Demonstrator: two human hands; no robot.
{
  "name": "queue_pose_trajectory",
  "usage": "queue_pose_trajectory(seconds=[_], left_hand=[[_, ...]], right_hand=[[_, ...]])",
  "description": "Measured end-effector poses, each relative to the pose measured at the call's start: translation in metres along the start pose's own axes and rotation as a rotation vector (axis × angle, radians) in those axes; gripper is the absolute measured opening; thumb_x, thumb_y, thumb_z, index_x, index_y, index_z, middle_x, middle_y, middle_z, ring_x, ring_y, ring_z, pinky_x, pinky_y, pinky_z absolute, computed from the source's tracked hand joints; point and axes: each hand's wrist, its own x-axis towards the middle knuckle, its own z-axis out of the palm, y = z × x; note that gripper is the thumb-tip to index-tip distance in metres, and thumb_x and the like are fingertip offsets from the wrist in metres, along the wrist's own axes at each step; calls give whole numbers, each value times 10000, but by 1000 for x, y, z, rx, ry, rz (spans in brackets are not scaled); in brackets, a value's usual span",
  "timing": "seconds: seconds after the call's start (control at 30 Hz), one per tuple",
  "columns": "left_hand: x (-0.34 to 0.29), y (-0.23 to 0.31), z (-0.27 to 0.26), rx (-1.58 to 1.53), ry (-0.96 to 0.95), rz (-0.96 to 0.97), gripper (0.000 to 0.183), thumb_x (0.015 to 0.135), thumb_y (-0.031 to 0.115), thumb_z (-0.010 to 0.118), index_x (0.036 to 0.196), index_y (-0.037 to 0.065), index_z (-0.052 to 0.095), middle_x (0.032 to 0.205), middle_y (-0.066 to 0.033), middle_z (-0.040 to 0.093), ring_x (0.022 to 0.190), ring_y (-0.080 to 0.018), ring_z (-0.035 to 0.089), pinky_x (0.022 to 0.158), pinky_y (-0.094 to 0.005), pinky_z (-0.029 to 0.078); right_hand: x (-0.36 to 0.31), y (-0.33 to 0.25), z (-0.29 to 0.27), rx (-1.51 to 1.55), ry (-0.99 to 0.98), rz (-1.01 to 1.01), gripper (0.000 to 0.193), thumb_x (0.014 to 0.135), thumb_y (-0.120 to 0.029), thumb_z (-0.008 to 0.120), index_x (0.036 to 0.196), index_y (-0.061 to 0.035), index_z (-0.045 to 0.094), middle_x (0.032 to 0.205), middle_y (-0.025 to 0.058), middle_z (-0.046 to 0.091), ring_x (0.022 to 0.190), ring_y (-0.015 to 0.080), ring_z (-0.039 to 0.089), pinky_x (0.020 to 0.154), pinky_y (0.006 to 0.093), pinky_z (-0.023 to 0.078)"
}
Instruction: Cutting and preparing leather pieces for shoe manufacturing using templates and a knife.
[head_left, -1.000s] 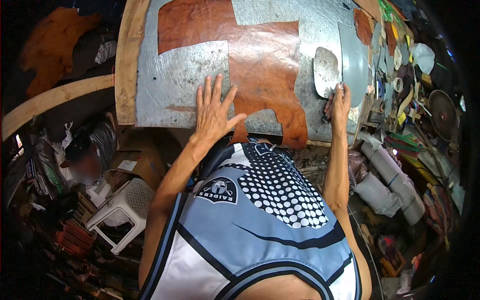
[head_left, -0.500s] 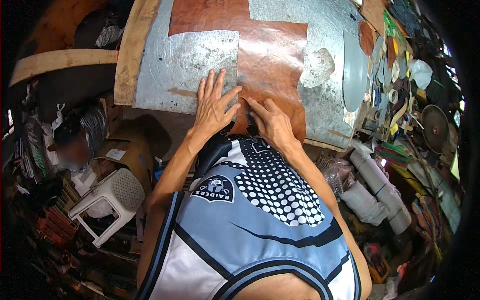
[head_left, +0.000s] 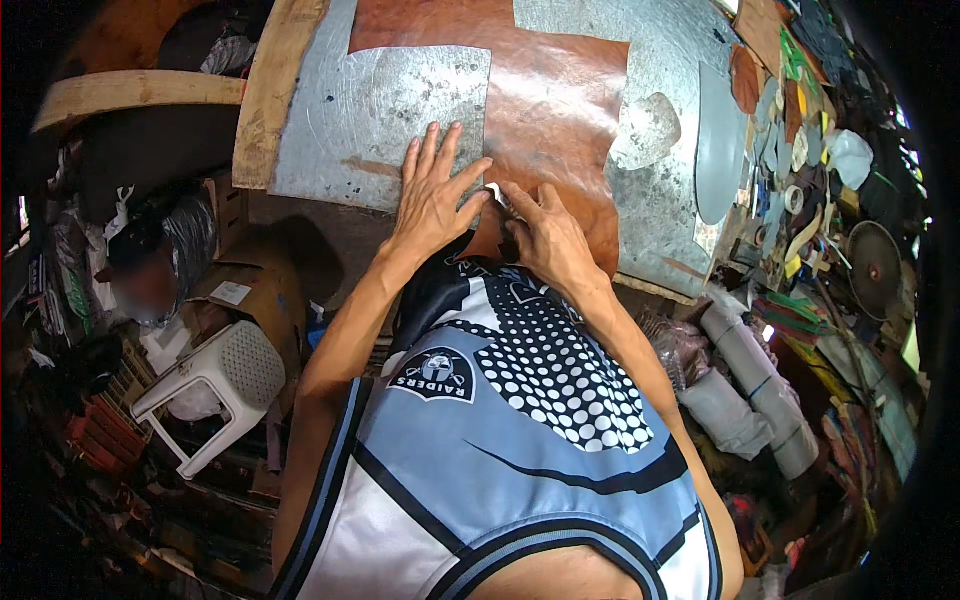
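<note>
A brown leather sheet (head_left: 550, 110) lies on the grey metal-topped table (head_left: 400, 100), its near end hanging over the front edge toward my body. My left hand (head_left: 432, 195) rests flat with fingers spread, partly on the metal, its thumb and index finger reaching the leather's left edge. Just right of it, my right hand (head_left: 545, 225) is closed around what looks like a small knife (head_left: 495, 193). Only its bright, pale tip shows at the leather edge; the fingers hide most of the rest. Below the hands, a narrow flap of leather (head_left: 487, 238) hangs toward my shirt.
A grey oval sheet (head_left: 715, 145) and a pale irregular patch (head_left: 648, 132) are on the table's right side. Scraps and a tape roll (head_left: 793, 200) crowd further right. A white plastic stool (head_left: 225, 385) stands low left; wrapped rolls (head_left: 765, 390) lie low right.
The bright tip at my right fingers has come into sight. The right hand has shifted slightly, its fingers more curled. The whole view has moved a little; the left hand stays in place on the table.
</note>
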Motion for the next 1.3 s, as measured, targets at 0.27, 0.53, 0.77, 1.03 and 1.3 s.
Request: queue_pose_trajectory(seconds=[0.27, 0.53, 0.77, 1.03, 1.3], left_hand=[[-2, 0, 1, 2, 3, 1, 419, 826, 271, 697, 1229, 170, 639, 1521, -207, 299, 1415, -439, 214, 1153, -538, 147], [0, -1, 0, 4, -35, -3, 457, 850, 301, 682, 1290, 206, 601, 1541, -195, 270, 1429, -428, 192, 1155, -548, 140], [-1, -4, 3, 22, -17, 16, 492, 843, 359, 685, 1296, 186, 600, 1538, -199, 278, 1429, -427, 193, 1158, -546, 134], [-35, 45, 16, 51, -64, -70, 758, 794, 377, 730, 1445, 167, 405, 1558, -233, 167, 1439, -453, 121, 1151, -576, 144], [-61, 84, 15, 262, 94, -127, 552, 763, 98, 658, 1301, 96, 536, 1310, -203, 498, 1246, -413, 440, 1023, -519, 355]], right_hand=[[7, -3, 11, -134, 102, -18, 454, 871, -108, 603, 1322, -111, 547, 1038, 185, 535, 934, 367, 578, 767, 446, 502], [6, -2, 18, -232, 129, -24, 493, 810, -47, 557, 1299, -113, 564, 1022, 178, 526, 927, 359, 542, 784, 448, 509], [-33, 9, 10, -240, 90, 2, 495, 802, -14, 581, 1288, -108, 575, 1006, 163, 531, 910, 355, 535, 794, 438, 489], [-85, 49, -25, -5, 244, 192, 449, 882, -16, 604, 1323, -77, 546, 885, 142, 481, 762, 263, 511, 711, 364, 457], [-100, 84, -22, 79, 326, 48, 448, 894, -18, 584, 1335, -71, 526, 976, 167, 539, 841, 291, 561, 752, 370, 477]])
